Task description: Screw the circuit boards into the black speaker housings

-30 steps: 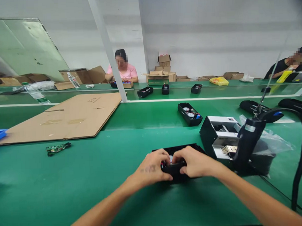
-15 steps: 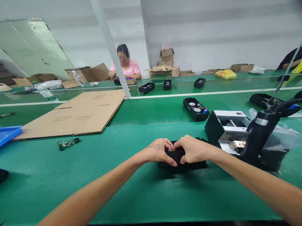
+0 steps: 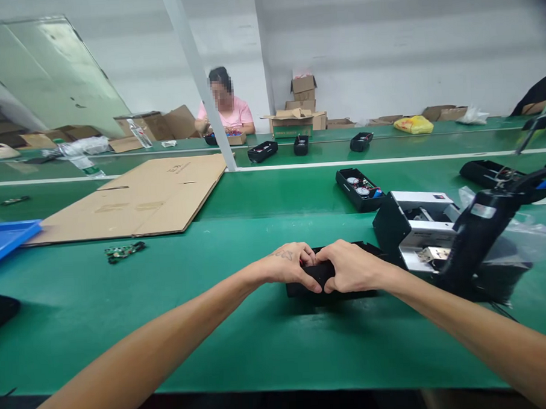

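Across the green workbench (image 3: 216, 351), a black plastic case (image 3: 340, 295) lies at lower centre under both hands. The left hand (image 3: 287, 264) and right hand (image 3: 352, 265) press together on top, fingers curled. Upper right of it, an open black case (image 3: 368, 205) holds round parts (image 3: 362, 191).

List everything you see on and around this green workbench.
green workbench: one, green, filling the foreground
cardboard sheet: one, brown, left on the bench
blue tray: one, blue, left edge
circuit board: one, green, in front of the cardboard sheet
open case with components: one, black, centre right
open device housing: one, black and white, right
corded tool: one, black, far right
plastic bag: one, clear, behind the corded tool
black cases: three, black, far bench
cardboard boxes: several, brown, along the back wall
co-worker: one, pink shirt, far side
held case: one, black, under the hands
left hand: one, gripping the held case
right hand: one, gripping the held case
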Demonstrator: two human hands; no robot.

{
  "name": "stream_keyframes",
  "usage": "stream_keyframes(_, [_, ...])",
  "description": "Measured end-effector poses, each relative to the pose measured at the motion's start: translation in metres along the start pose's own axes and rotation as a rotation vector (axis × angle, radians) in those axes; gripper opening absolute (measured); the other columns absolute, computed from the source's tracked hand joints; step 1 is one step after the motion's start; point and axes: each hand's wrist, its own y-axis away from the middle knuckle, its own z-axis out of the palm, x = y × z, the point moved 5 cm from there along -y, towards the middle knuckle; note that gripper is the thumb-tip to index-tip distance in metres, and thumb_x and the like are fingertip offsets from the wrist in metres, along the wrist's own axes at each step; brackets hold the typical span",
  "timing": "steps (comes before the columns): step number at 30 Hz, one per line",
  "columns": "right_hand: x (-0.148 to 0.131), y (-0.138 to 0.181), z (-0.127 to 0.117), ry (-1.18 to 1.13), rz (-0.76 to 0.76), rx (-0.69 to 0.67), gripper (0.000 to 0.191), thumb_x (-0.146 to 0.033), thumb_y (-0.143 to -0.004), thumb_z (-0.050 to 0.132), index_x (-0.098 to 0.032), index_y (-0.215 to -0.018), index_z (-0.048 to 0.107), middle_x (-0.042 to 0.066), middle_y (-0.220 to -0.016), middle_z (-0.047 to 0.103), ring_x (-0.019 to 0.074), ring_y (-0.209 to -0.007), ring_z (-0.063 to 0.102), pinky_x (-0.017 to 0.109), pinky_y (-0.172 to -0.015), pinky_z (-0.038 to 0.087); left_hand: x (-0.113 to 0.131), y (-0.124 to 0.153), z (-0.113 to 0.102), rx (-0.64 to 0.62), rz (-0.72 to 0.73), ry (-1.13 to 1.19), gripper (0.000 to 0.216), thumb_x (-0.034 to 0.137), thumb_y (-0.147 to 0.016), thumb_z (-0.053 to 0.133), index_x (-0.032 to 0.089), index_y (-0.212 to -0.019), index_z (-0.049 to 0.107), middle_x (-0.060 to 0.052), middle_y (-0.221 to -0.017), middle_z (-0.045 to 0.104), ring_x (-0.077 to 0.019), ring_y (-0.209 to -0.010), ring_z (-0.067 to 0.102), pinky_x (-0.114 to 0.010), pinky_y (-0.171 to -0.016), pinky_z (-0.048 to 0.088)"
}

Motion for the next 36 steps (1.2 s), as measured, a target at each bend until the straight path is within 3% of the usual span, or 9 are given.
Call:
stream_keyframes(7, [-0.002, -0.004, -0.002, 0.014, 0.024, 0.012, 0.027, -0.030, -0.062, 0.091, -0.024, -0.088, 0.083, -0.002, -0.066, 0.067, 0.0185, -0.064, 0.057, 0.031, -0.054, 0.029, -0.003, -0.002, 0.003, -0.003, 0.007, 0.018, 0.036, 0.046, -0.054, 0.095, 0.022, -0.059, 0.068, -0.001, -0.114, 0.067, -0.0243, -0.105, 0.063, -0.031, -0.077, 0.046])
stream_keyframes(12, [-0.006, -0.001, -0.002, -0.010, 0.031, 0.034, 0.022, -0.025, -0.063, 0.090, -0.024, -0.084, 0.084, -0.002, -0.066, 0.068, 0.0180, -0.064, 0.058, 0.031, -0.056, 0.030, -0.002, 0.000, 0.003, -0.014, 0.014, 0.007, 0.036, 0.045, -0.058, 0.095, 0.022, -0.056, 0.067, -0.001, -0.116, 0.067, -0.0247, -0.106, 0.063, -0.032, -0.075, 0.046])
stream_keyframes(15, [-0.006, 0.005, -0.003, -0.026, 0.009, 0.051, 0.025, -0.024, -0.070, 0.086, -0.026, -0.095, 0.086, 0.000, -0.078, 0.077, 0.0198, -0.072, 0.065, 0.030, -0.061, 0.033, 0.000, -0.001, 0.002, -0.018, 0.018, 0.003, 0.037, 0.044, -0.059, 0.094, 0.022, -0.054, 0.065, -0.001, -0.112, 0.067, -0.0240, -0.103, 0.063, -0.031, -0.073, 0.044])
stream_keyframes(20, [0.000, 0.012, -0.006, -0.030, -0.005, 0.039, 0.050, -0.033, -0.071, 0.091, -0.030, -0.120, 0.082, 0.002, -0.104, 0.084, 0.0258, -0.092, 0.073, 0.030, -0.063, 0.035, 0.002, -0.001, 0.000, -0.025, 0.025, -0.012, 0.040, 0.044, -0.059, 0.094, 0.021, -0.053, 0.062, -0.002, -0.106, 0.066, -0.0237, -0.103, 0.062, -0.031, -0.072, 0.040])
stream_keyframes(23, [0.003, 0.011, -0.005, -0.049, -0.013, 0.019, 0.040, -0.025, -0.070, 0.088, -0.028, -0.110, 0.082, -0.001, -0.096, 0.082, 0.0219, -0.085, 0.070, 0.029, -0.060, 0.034, 0.002, 0.000, 0.000, -0.027, 0.026, -0.018, 0.041, 0.046, -0.059, 0.095, 0.021, -0.054, 0.062, -0.002, -0.109, 0.067, -0.0238, -0.103, 0.062, -0.031, -0.072, 0.041])
stream_keyframes(29, [0.002, 0.004, -0.003, -0.079, 0.009, 0.013, 0.017, -0.016, -0.063, 0.083, -0.022, -0.077, 0.074, -0.005, -0.062, 0.061, 0.0142, -0.056, 0.050, 0.030, -0.048, 0.027, 0.003, 0.000, 0.002, -0.013, 0.021, -0.024, 0.043, 0.047, -0.059, 0.094, 0.020, -0.053, 0.061, -0.002, -0.111, 0.067, -0.0235, -0.100, 0.062, -0.032, -0.070, 0.040])
stream_keyframes(36, [0.003, 0.004, -0.003, -0.063, -0.026, -0.002, 0.023, -0.019, -0.065, 0.085, -0.023, -0.088, 0.081, -0.002, -0.074, 0.072, 0.0168, -0.065, 0.058, 0.030, -0.054, 0.031, 0.005, 0.001, 0.003, -0.033, 0.030, -0.017, 0.047, 0.049, -0.061, 0.093, 0.020, -0.053, 0.056, -0.002, -0.109, 0.067, -0.0230, -0.100, 0.061, -0.032, -0.071, 0.039])
